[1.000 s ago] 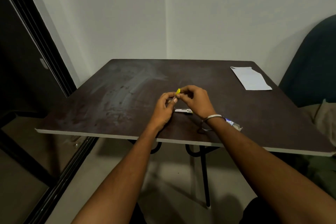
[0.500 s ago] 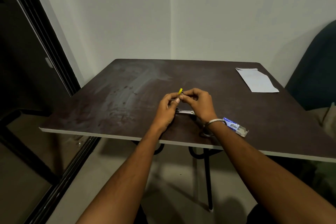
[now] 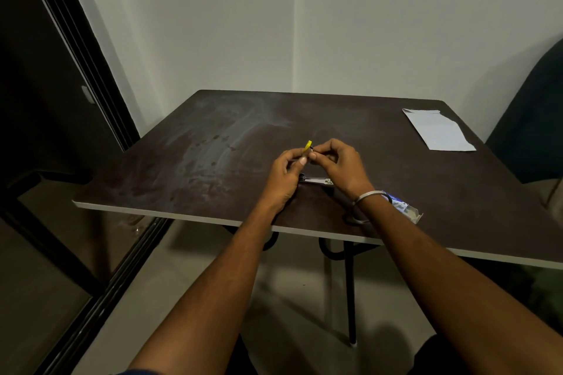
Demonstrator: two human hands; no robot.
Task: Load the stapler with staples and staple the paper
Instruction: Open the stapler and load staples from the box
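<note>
Evidently loading is underway: left hand (image 3: 283, 175) and right hand (image 3: 338, 164) pinch the yellow-tipped stapler (image 3: 308, 146) together; staples must next go in, from the box (image 3: 402, 207) beside the right wrist.

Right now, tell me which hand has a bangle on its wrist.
The right hand. A silver bangle circles its wrist, beside the blue staple box; the left hand's wrist is bare. Both pinch the yellow-tipped stapler.

dim room: a dark brown bench (image 3: 195, 167) stands in a corner of pale walls (image 3: 213, 24), black door frame (image 3: 79, 49) at left, grey floor (image 3: 195, 268) beneath.
</note>
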